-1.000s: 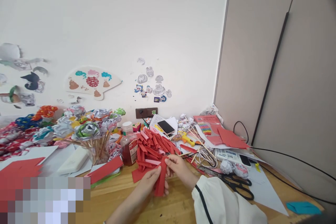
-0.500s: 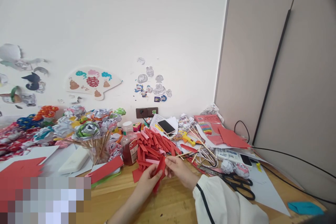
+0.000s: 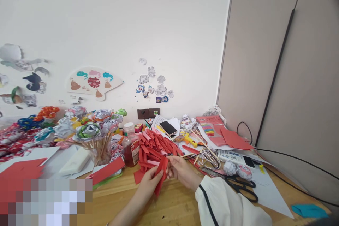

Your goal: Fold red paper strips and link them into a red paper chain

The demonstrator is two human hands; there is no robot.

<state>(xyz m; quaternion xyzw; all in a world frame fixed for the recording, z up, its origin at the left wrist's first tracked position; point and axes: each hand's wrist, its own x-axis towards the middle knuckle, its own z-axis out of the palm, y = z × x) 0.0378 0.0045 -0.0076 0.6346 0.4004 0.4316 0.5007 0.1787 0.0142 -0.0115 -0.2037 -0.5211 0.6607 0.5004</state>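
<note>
And there, the left hand (image 3: 145, 186) had the light, easily creased paper strip (image 3: 161, 179) pinched in its fingers, best gripped flat mid-length; the right hand (image 3: 185, 172) met its upper edge, grip unclear, red heap (image 3: 155, 144) just beyond.

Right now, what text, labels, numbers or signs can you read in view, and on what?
"囍", on the fan-shaped cutout on the wall.
Too small or blurred to read: the print on the bottle label, red packet, white pack with blue lettering and printed sheet.
No legible numbers.
</note>
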